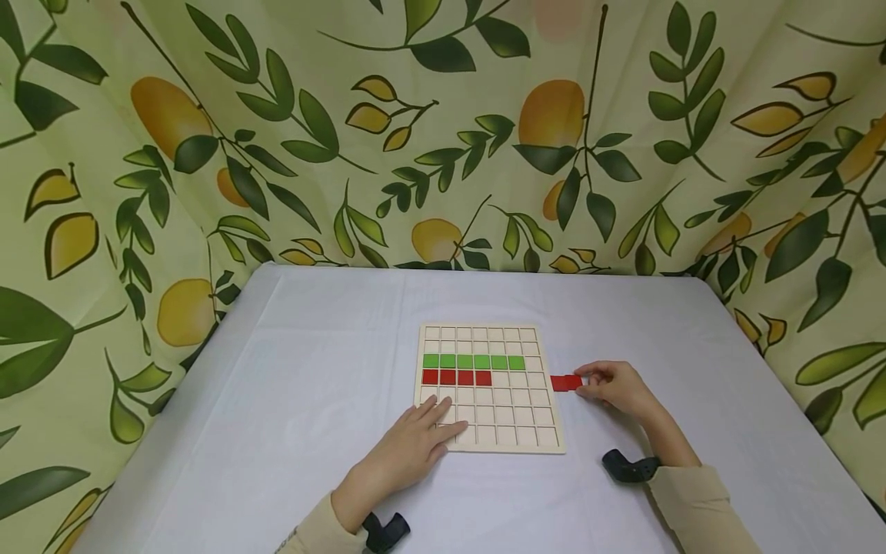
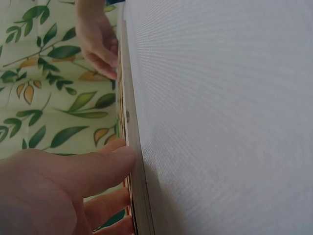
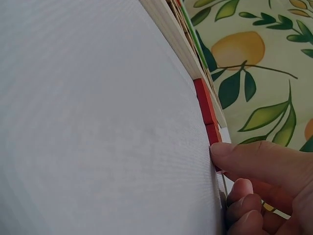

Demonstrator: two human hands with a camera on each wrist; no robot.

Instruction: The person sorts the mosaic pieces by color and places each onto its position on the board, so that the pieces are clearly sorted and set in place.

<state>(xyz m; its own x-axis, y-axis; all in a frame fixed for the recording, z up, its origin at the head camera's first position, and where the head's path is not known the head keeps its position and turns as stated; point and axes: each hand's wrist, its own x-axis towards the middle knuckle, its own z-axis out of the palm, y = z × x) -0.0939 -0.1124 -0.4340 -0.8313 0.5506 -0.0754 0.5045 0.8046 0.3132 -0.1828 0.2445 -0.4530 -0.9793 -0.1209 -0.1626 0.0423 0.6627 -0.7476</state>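
A pale wooden grid board (image 1: 515, 437) lies on the table, with a row of green square tiles (image 1: 474, 362) and, directly below it, a shorter row of red square tiles (image 1: 447, 377). Fingers spread, my left hand (image 1: 408, 445) rests on the board's near left corner; its thumb lies along the board's edge in the left wrist view. Just off the board's right side, two red tiles (image 1: 559, 383) sit end to end on the cloth. Between thumb and index finger, my right hand (image 1: 618, 385) pinches the outer red tile (image 3: 212, 134).
A white cloth (image 1: 332, 346) covers the table. Behind and around it hangs a curtain (image 1: 443, 177) printed with leaves and fruit. A black wrist device (image 1: 626, 467) sits by the right sleeve, another black device (image 1: 388, 532) by the left.
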